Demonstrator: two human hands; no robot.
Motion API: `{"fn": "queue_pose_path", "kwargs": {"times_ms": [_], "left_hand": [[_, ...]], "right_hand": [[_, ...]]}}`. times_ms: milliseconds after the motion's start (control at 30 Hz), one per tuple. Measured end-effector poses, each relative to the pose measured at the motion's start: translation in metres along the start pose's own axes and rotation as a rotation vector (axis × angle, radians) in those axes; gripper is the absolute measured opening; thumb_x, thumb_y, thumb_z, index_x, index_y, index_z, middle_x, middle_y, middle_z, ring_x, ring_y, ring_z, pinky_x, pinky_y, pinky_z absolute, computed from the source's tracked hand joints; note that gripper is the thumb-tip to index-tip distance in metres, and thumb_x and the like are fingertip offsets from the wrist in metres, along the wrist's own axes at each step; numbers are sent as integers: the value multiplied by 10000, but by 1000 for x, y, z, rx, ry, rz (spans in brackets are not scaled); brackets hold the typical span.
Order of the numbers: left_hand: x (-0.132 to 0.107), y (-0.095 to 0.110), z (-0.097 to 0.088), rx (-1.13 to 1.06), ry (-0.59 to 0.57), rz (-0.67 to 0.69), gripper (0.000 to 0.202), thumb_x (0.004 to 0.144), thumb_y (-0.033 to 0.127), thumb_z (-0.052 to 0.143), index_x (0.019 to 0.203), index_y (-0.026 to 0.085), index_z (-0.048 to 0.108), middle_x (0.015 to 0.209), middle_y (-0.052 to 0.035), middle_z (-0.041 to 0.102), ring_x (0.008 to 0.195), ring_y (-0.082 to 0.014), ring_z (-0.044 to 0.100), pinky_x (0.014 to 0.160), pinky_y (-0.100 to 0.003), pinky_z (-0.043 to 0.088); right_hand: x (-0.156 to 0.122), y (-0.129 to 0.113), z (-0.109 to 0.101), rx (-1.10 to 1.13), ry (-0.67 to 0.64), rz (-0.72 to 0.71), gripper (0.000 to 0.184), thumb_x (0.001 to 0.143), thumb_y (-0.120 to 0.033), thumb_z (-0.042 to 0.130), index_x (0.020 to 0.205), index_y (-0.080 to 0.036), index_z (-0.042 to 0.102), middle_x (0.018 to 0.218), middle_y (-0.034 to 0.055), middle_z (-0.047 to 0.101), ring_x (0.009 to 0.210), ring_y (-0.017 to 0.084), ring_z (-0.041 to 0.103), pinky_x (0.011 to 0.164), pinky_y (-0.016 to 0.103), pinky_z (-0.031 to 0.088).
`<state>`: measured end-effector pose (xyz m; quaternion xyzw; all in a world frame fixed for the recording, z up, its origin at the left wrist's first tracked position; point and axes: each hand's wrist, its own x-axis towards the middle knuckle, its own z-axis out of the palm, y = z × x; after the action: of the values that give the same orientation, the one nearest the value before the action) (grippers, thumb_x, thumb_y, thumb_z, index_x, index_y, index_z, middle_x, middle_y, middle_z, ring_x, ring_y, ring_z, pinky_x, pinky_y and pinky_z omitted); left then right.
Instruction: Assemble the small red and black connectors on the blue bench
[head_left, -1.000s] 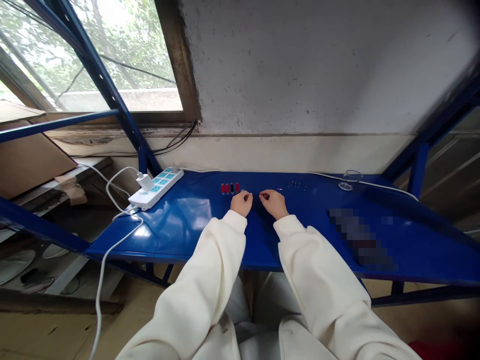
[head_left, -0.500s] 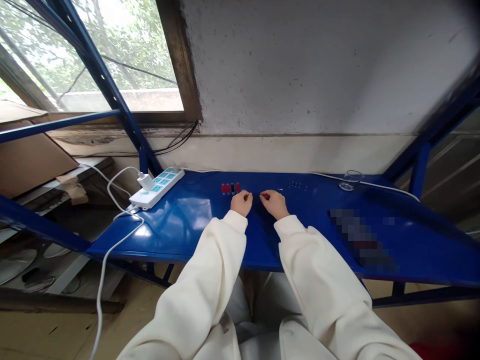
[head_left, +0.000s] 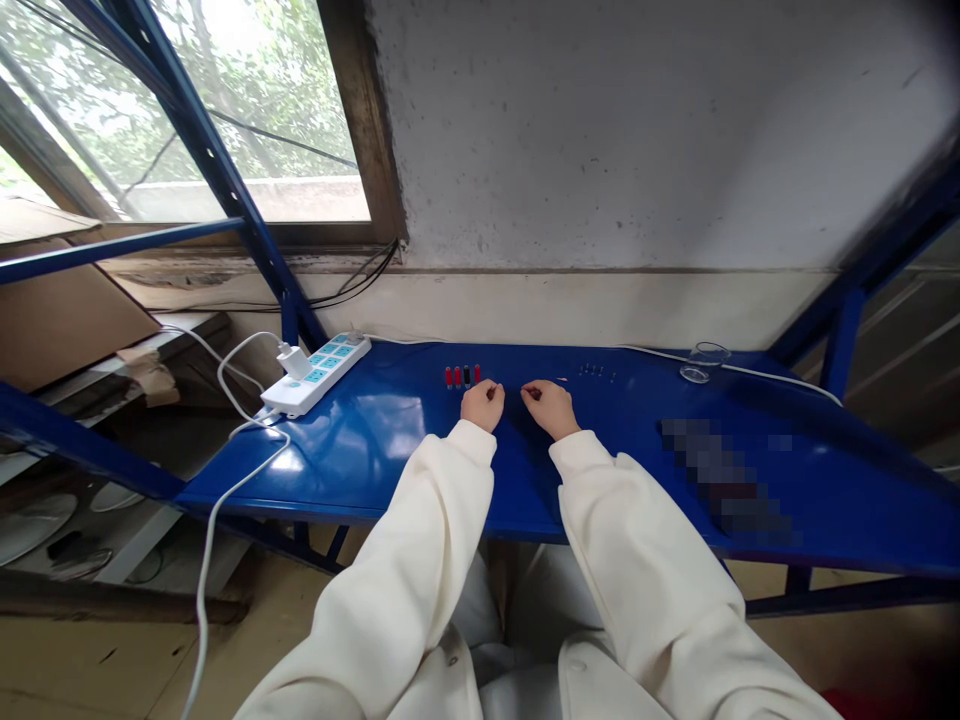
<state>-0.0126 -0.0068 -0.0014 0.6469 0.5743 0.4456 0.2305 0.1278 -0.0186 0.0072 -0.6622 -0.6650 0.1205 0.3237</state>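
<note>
Noted mid-frame on table (head_left: 360, 450): left hand (head_left: 484, 403) curled just below row of red and black pieces (head_left: 462, 376), right hand (head_left: 550, 407) fingers narrow; holds indiscernible. Judged handling small parts; calls next for fine pinch.

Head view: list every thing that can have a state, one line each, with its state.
Left hand, curled, on the blue table.
Right hand, fingers pinched, contents too small to tell.
Power strip, one white plug in it.
Red and black pieces, standing in a row.
Glass dish, upright, seemingly empty.
</note>
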Motion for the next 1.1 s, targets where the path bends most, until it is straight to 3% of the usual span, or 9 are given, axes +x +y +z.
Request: {"fn": "queue_pose_path", "kwargs": {"times_ms": [100, 300, 500, 767, 1100], "left_hand": [[3, 0, -4, -99, 96, -92, 220, 736, 308, 472, 592, 176, 574, 544, -8, 580, 549, -120, 525, 588, -242, 399], [11, 0, -11, -594, 293, -332, 189, 705, 274, 477, 596, 142, 556, 472, 17, 502, 399, -67, 434, 437, -200, 344], [11, 7, -17, -846, 399, -416, 146, 677, 238, 482, 594, 129, 532, 430, 37, 460, 345, -50, 393, 371, -183, 263], [9, 14, -20, -946, 427, -480, 132, 661, 231, 474, 586, 130, 516, 398, 45, 437, 315, -53, 374, 344, -189, 226], [8, 17, -19, -952, 413, -461, 136, 665, 235, 478, 585, 132, 516, 391, 42, 436, 311, -58, 376, 330, -188, 206]], "right_hand": [[0, 0, 2, -9, -13, 7, 195, 770, -273, 472, 845, -211, 640, 853, 23, 647, 819, 167, 570, 724, 299, 367], [1, -4, 10, -132, -62, -105, 329, 782, -297, 472, 1089, -215, 557, 1000, 66, 596, 963, 217, 497, 768, 366, 344], [14, -13, 20, -211, -170, -252, 404, 824, -301, 429, 1223, -240, 454, 1218, 93, 498, 1075, 253, 418, 816, 421, 318], [40, -19, 38, -257, -298, -315, 344, 849, -248, 397, 1182, -277, 482, 1243, 70, 477, 1120, 256, 373, 846, 467, 300], [47, -13, 36, -227, -317, -405, 167, 838, -238, 439, 946, -249, 567, 1133, 60, 527, 1062, 230, 402, 827, 425, 307]]}}
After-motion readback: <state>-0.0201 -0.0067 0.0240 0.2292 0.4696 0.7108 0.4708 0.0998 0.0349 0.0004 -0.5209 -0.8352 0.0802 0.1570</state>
